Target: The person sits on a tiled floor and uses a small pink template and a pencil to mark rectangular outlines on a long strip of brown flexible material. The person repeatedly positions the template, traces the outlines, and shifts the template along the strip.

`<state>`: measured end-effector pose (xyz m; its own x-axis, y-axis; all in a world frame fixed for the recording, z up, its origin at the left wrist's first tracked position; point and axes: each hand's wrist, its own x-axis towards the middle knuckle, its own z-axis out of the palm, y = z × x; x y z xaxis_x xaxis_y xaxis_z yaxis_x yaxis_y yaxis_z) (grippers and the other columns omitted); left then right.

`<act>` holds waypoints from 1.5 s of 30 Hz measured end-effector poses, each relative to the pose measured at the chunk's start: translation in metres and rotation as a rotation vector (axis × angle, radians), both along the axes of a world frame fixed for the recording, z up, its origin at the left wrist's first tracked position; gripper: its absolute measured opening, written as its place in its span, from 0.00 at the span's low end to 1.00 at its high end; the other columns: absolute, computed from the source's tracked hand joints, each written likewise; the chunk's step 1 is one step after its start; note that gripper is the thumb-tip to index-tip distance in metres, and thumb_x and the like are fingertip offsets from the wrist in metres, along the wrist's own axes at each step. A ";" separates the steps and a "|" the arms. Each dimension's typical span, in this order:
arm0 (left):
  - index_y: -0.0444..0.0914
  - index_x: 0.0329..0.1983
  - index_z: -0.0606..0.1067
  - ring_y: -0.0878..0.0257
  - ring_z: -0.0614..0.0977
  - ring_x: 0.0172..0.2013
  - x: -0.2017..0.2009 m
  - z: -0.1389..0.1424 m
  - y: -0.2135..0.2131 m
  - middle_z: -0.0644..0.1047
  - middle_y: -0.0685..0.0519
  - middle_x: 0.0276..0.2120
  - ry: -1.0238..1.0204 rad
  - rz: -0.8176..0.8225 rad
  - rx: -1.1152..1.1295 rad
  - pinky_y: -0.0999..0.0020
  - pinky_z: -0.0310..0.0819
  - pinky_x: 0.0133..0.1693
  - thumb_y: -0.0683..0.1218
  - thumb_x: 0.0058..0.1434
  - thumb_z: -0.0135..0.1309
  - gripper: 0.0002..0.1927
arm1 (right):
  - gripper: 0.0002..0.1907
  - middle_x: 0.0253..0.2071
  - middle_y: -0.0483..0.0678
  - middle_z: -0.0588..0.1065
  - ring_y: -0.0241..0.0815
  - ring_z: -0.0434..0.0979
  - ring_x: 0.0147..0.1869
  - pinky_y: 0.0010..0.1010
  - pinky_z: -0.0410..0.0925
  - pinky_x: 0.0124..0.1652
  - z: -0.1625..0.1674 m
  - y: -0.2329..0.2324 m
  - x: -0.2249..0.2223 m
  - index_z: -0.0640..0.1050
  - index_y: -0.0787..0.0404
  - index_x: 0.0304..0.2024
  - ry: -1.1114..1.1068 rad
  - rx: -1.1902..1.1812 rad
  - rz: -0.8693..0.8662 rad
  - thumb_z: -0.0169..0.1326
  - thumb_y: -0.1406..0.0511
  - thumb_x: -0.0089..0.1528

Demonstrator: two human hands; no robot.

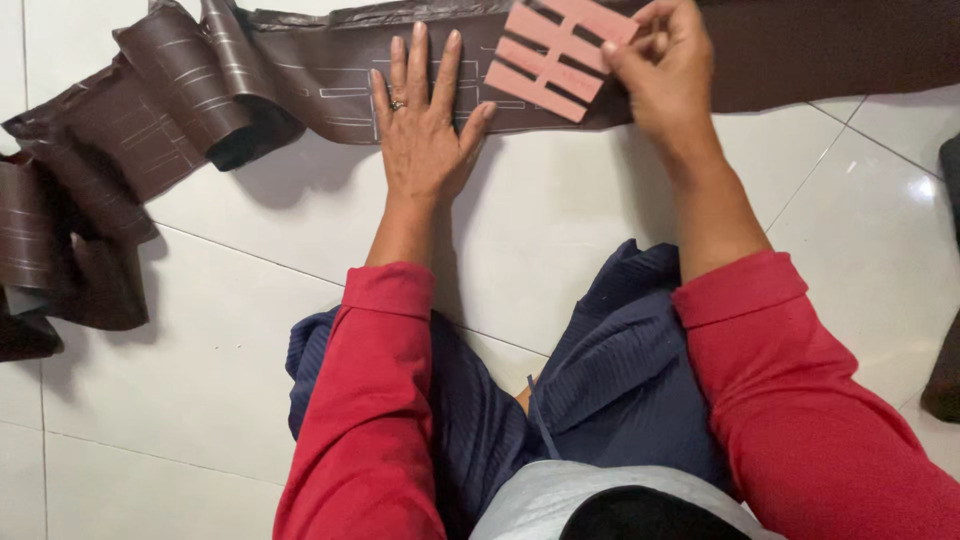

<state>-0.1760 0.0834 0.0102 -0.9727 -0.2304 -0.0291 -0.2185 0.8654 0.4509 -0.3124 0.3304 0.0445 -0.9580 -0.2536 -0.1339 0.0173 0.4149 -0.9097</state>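
Left hand point(425, 125) flat on brown sheet point(300, 90); right hand point(665, 70) pinching pink template point(555, 55)

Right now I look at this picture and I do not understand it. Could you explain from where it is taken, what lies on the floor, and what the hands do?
The camera sits on a person's head and looks down, so you see that person's own red sleeves and hands. On the white tiled floor lies a long strip of dark brown material, marked with thin pale lines. The left hand lies flat on the strip, fingers spread. The right hand pinches the edge of a pink slotted template, which is over the strip.
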 end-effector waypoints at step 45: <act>0.41 0.77 0.47 0.25 0.52 0.69 0.047 0.052 -0.002 0.42 0.35 0.74 -0.536 0.310 0.083 0.27 0.43 0.65 0.59 0.60 0.61 0.50 | 0.42 0.66 0.70 0.65 0.67 0.72 0.63 0.49 0.68 0.59 0.015 0.026 0.017 0.73 0.65 0.67 0.571 0.740 0.273 0.75 0.62 0.53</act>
<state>-0.1288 0.0813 0.0622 -0.7063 -0.4757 -0.5243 -0.6682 0.6925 0.2720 -0.2951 0.3567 0.0596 -0.8486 -0.5157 0.1177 -0.5276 0.8091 -0.2588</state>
